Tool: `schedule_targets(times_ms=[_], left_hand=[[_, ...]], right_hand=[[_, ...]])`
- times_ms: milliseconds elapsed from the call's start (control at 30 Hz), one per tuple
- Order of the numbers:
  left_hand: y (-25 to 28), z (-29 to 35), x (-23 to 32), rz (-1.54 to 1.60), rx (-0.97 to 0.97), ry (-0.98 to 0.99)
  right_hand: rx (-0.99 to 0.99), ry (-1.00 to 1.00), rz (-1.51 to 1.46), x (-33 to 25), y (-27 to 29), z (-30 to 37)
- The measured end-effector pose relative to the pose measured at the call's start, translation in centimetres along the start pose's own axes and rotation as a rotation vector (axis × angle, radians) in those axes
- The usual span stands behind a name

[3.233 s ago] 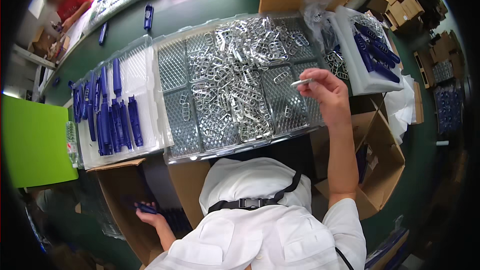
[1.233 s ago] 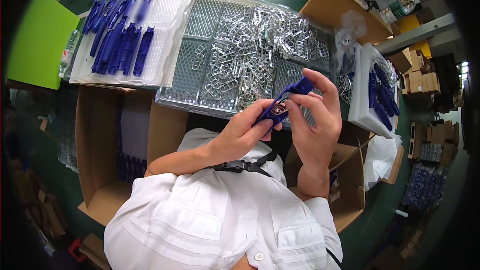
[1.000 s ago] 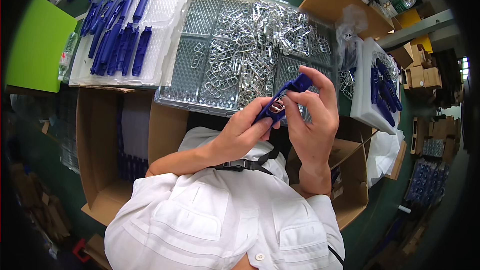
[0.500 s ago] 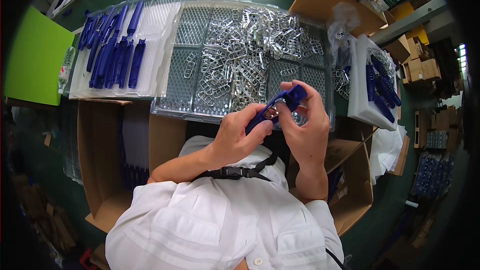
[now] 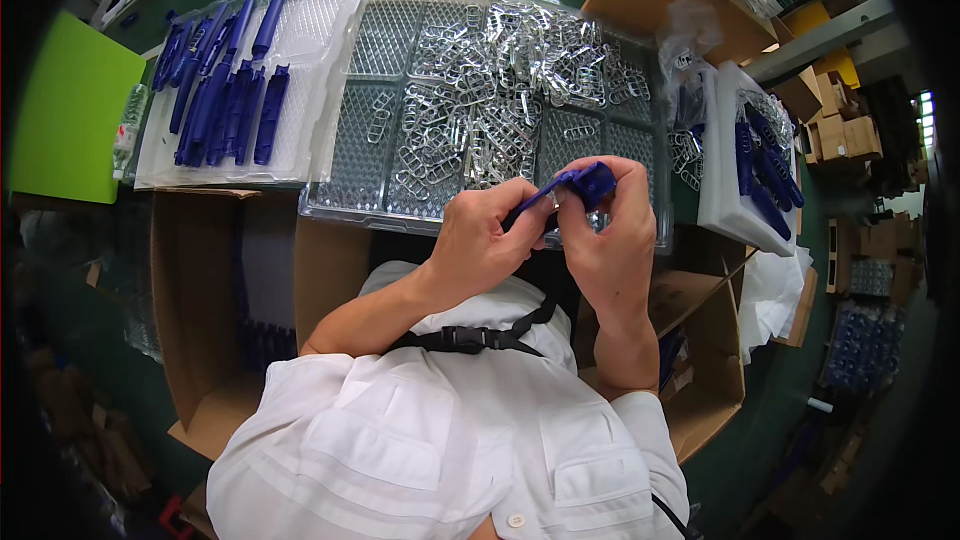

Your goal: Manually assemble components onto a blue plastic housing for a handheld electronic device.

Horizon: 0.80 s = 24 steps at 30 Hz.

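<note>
Both my hands hold a long dark-blue plastic housing [image 5: 592, 183] in front of my chest, over the near edge of the tray. My left hand [image 5: 480, 238] pinches its lower left end between thumb and fingers. Around the wider upper end curl the fingers of my right hand [image 5: 612, 250], its thumb pressing near the middle. A small bit of shiny metal shows by that thumb; its shape is mostly hidden. Just beyond lies a clear compartment tray [image 5: 345, 170] with many loose silver metal links [image 5: 470, 125] heaped in it.
On the left, a clear plastic tray [image 5: 320, 25] holds several blue housings [image 5: 240, 110], beside a plastic bottle [image 5: 128, 130] and a green panel [image 5: 70, 110]. At the right, a white foam box [image 5: 725, 195] holds blue pieces with metal links. Open cardboard boxes [image 5: 185, 290] stand below the table edge.
The blue housing has turned in my hands, hiding the metal inside that showed before. My left hand has shifted slightly up, closer to my right hand.
</note>
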<state>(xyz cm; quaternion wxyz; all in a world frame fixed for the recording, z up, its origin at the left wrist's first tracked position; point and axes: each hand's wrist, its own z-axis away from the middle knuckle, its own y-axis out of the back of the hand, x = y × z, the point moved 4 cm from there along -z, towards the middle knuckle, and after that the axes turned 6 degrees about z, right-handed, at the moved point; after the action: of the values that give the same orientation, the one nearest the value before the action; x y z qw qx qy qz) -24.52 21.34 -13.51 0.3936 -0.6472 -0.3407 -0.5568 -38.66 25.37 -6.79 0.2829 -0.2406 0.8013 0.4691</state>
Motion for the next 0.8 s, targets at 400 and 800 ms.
schedule_targets(times_ms=[400,800], left_hand=[[2.6,1.4,5.0,-0.179,-0.157,-0.391],[2.6,0.2,5.4,-0.351,-0.080,-0.526]], right_hand=[[-0.045,0.113,-0.610,1.9,2.0,-0.1],[-0.030,0.056,-0.466,4.0,1.7,-0.7]])
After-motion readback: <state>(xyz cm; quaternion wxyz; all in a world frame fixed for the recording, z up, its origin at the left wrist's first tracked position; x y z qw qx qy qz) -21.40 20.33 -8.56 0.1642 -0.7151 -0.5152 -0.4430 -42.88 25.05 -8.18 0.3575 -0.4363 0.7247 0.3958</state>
